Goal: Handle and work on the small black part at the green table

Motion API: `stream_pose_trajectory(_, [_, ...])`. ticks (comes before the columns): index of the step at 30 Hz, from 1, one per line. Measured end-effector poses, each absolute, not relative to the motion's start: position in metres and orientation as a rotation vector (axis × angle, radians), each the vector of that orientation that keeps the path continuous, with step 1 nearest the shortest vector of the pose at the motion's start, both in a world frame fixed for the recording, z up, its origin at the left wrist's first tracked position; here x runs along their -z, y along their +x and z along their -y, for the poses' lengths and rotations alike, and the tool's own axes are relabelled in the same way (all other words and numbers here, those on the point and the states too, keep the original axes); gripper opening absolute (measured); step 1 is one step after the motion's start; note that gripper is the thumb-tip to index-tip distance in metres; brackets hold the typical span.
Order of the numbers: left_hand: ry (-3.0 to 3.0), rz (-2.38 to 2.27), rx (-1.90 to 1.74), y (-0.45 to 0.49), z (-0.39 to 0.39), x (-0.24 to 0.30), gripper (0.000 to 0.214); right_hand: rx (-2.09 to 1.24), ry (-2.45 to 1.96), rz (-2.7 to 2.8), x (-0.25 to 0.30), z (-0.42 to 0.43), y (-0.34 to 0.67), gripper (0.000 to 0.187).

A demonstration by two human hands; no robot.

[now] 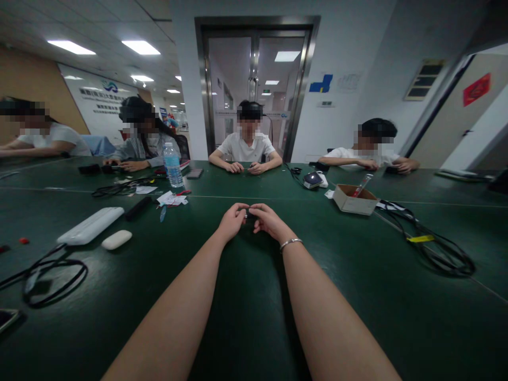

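Note:
Both forearms reach forward over the green table point(242, 296), and the hands meet near its middle seam. My left hand point(233, 222) is closed, with its fingers curled inward and its fingertips near those of the other hand. Opposite it, my right hand point(270, 219) is also closed, fingers bent in a pinch; a silver bracelet point(291, 243) circles that wrist. Between the fingertips is a small dark spot with a tiny shiny bit, too small and too covered to name. Nothing else on the table touches either hand.
To the left lie a white power bank point(92, 225), a white mouse-shaped case point(116, 239), a black cable point(55, 280) and a water bottle point(173, 165). At right are a small open box point(355, 200) and a coiled cable point(440, 248). Several people sit across the table.

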State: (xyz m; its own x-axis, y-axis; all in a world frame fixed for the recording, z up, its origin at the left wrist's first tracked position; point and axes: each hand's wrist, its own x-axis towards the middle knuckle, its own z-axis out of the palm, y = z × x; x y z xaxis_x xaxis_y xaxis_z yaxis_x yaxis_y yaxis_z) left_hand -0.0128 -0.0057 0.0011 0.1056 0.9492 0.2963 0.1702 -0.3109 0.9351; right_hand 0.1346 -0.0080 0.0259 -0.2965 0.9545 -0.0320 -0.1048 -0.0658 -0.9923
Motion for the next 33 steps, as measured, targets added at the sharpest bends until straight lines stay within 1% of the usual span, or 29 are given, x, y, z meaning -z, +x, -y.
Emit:
stream_pose_trajectory(2, [1.610,-1.118,-1.277,-0.0125,0.0061,-0.0016,0.025,-1.496,-1.014,1.323,-0.0253,0.0076,0.1344,0.008])
stream_pose_trajectory(6, [1.606,-1.110,-1.281,-0.0120,0.0067,-0.0024,0.024,-1.496,-0.979,1.320,-0.0232,0.0059,0.1345,0.019])
stream_pose_trajectory(8, [1.608,-1.108,-1.286,-0.0119,0.0069,-0.0027,0.024,-1.504,-0.978,1.320,-0.0220,0.0049,0.1346,0.012])
stream_pose_trajectory(10, [1.616,-1.105,-1.279,-0.0120,0.0073,-0.0031,0.024,-1.484,-0.995,1.332,-0.0208,0.0041,0.1346,0.010])
stream_pose_trajectory(11, [1.617,-1.106,-1.274,-0.0120,0.0075,-0.0032,0.025,-1.472,-0.999,1.337,-0.0204,0.0039,0.1346,0.011])
stream_pose_trajectory(14, [1.605,-1.111,-1.278,-0.0121,0.0080,-0.0033,0.025,-1.488,-0.980,1.337,-0.0204,0.0043,0.1349,0.026])
stream_pose_trajectory(15, [1.597,-1.111,-1.286,-0.0121,0.0079,-0.0031,0.025,-1.499,-0.975,1.336,-0.0208,0.0047,0.1350,0.026])
stream_pose_trajectory(18, [1.595,-1.103,-1.295,-0.0124,0.0067,-0.0016,0.025,-1.498,-1.006,1.342,-0.0221,0.0063,0.1357,0.015])
stream_pose_trajectory(20, [1.606,-1.098,-1.290,-0.0126,0.0056,-0.0006,0.026,-1.492,-1.006,1.344,-0.0226,0.0073,0.1362,0.011])
stream_pose_trajectory(23, [1.623,-1.109,-1.292,-0.0130,0.0050,-0.0001,0.026,-1.526,-0.929,1.324,-0.0228,0.0083,0.1372,0.022])
stream_pose_trajectory(24, [1.627,-1.116,-1.294,-0.0130,0.0050,-0.0003,0.026,-1.537,-0.917,1.312,-0.0227,0.0084,0.1374,0.021])
stream_pose_trajectory(27, [1.631,-1.124,-1.300,-0.0133,0.0055,-0.0011,0.026,-1.545,-0.950,1.311,-0.0224,0.0075,0.1376,0.009])
stream_pose_trajectory(29, [1.635,-1.125,-1.298,-0.0137,0.0054,-0.0012,0.027,-1.534,-0.969,1.329,-0.0218,0.0067,0.1375,0.006])
stream_pose_trajectory(33, [1.645,-1.132,-1.301,-0.0150,0.0040,0.0000,0.029,-1.539,-0.928,1.327,-0.0209,0.0068,0.1381,0.015])
